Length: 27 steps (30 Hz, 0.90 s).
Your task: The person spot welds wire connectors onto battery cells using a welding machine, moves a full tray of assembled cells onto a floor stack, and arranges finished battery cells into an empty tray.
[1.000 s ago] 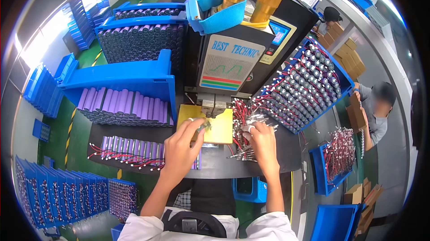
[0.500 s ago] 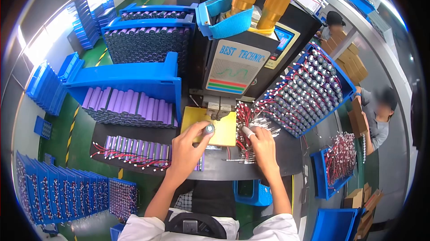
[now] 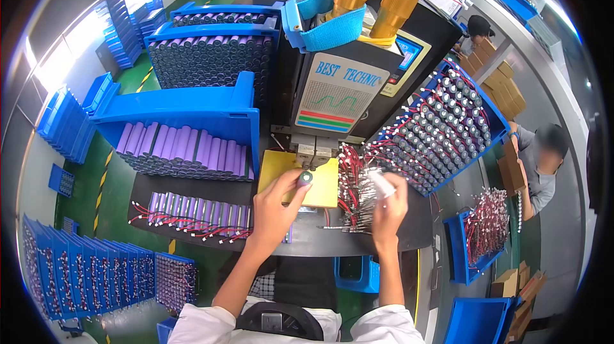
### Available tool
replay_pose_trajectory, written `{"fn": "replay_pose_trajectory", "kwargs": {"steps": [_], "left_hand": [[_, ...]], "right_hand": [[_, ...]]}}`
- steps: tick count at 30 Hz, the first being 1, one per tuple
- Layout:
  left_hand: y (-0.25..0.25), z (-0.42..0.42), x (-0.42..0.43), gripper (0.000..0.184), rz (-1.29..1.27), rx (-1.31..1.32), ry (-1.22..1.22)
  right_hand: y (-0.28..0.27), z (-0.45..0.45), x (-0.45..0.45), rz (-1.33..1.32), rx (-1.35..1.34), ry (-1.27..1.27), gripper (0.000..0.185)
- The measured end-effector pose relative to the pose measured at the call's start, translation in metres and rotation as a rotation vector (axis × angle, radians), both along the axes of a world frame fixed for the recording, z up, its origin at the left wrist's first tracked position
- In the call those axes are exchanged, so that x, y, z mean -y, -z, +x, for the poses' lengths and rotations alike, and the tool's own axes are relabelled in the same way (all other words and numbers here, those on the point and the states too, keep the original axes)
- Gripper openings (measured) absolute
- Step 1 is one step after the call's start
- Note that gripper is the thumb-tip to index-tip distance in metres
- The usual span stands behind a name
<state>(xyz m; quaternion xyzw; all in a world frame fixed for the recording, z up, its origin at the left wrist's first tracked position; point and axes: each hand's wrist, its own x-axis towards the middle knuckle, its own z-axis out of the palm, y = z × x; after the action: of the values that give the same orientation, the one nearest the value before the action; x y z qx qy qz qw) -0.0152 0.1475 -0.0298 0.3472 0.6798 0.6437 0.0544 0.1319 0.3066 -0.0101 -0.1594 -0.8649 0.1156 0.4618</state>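
Between thumb and fingers, my left hand [image 3: 274, 209] holds a cylindrical battery cell [image 3: 306, 177], its round end facing up toward me. The cell is just below the welding head [image 3: 314, 154] of the machine, over a yellow plate [image 3: 323, 195]. My right hand [image 3: 390, 209], a white cover on one finger, hovers at the right of a pile of red, white and silver wire leads [image 3: 355, 200]. Its fingers look curled together, but motion blurs the tips, and what they hold is unclear. Purple cells with red leads [image 3: 198, 215] lie in a row at left.
The spot-welding machine [image 3: 339, 91] stands straight ahead. Left of it are blue bins [image 3: 176, 106] of purple cells. A blue bin [image 3: 499, 129] of cells with leads leans at right. Two people sit farther right, near cardboard boxes [image 3: 502, 91].
My right hand has risen from the lead pile and shifted right, its fingers turning. My left hand, with the cell, has moved slightly right and up toward the welding head.
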Motion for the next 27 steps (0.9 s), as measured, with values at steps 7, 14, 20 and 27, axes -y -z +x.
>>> {"fn": "replay_pose_trajectory", "kwargs": {"steps": [7, 14, 20, 27], "left_hand": [[0.001, -0.002, -0.002, 0.024, 0.018, 0.011, 0.011], [0.01, -0.002, -0.005, 0.025, 0.028, 0.0, -0.017], [0.005, -0.003, -0.004, 0.024, 0.004, 0.004, 0.002], [0.01, -0.001, -0.005, 0.024, 0.015, -0.038, -0.032]], "right_hand": [[0.013, -0.003, 0.006, 0.075, 0.277, -0.208, 0.04], [0.015, -0.003, 0.007, -0.056, 0.311, -0.181, 0.045], [0.01, -0.004, 0.007, -0.133, 0.34, -0.208, 0.044], [-0.006, -0.019, 0.012, -0.291, 0.248, -0.216, 0.034]]}}
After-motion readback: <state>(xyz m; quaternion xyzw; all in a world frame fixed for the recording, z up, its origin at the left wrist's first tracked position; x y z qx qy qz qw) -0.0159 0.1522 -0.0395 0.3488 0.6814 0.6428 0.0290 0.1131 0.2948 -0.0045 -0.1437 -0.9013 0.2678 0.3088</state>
